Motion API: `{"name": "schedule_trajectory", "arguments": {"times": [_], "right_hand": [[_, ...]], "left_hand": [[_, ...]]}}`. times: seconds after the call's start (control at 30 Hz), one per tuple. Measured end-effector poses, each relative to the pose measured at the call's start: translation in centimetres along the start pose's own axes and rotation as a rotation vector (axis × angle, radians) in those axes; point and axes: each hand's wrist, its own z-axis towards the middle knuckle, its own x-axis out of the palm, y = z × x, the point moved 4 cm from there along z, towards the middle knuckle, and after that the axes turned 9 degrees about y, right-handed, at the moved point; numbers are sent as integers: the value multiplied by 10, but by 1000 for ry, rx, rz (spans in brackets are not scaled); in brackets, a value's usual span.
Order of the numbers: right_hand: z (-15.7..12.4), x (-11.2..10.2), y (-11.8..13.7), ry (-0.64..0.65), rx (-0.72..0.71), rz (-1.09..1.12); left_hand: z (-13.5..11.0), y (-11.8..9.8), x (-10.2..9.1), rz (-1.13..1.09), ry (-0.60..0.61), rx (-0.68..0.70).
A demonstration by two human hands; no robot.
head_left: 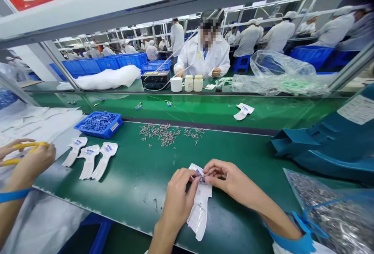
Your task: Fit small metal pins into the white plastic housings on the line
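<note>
My left hand and my right hand meet over a white shaped pouch lying on the green bench mat. Their fingertips pinch a tiny metal and blue part at the pouch's top edge; the fingers hide most of it. Further up the mat lies a scattered heap of small metal parts. Several similar white pouches lie in a row to the left. A co-worker's hand at the far left holds yellow-handled scissors.
A blue crate of small blue parts stands beyond the pouches. A teal plastic hopper sits at the right, with a clear bag of metal parts below it. Across a second green belt, a co-worker in white sits among bottles.
</note>
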Motion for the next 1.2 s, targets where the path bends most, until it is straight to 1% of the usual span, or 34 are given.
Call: {"name": "schedule_trajectory", "arguments": {"times": [0.1,0.17,0.23,0.33,0.43,0.5,0.57,0.67,0.73,0.8,0.93,1.03,1.1,1.13,1.2], "right_hand": [[-3,-3,6,-50,-25,-107],[-5,-5,9,-98,-48,-190],[-6,-7,11,-142,-60,-285],[-7,-12,9,-189,-35,-373],[-7,-13,4,-198,15,-343],[-6,-10,2,-175,36,-288],[-6,-5,1,-131,41,-215],[-5,6,0,-16,34,-62],[-5,12,0,31,30,19],[-6,14,-1,43,35,60],[-7,19,0,82,43,143],[-10,21,6,71,46,149],[-13,23,10,55,58,101],[-16,24,13,55,75,61],[-22,26,16,80,136,-59]], "left_hand": [[-1,2,4,-2,41,-13],[-2,2,4,7,39,-24],[-3,4,1,56,-4,-47],[-5,11,-7,199,-108,-113],[-7,17,-14,301,-200,-180],[-9,15,-15,306,-229,-172],[-10,8,-13,263,-200,-88],[-16,-8,-5,209,-106,75],[-20,-14,-1,214,-84,129],[-23,-16,1,216,-96,138],[-25,-13,0,159,-145,107],[-27,-13,-5,131,-161,107],[-30,-13,-8,143,-114,107],[-32,-13,-10,161,-66,99],[-36,-12,-13,218,76,76]]}}
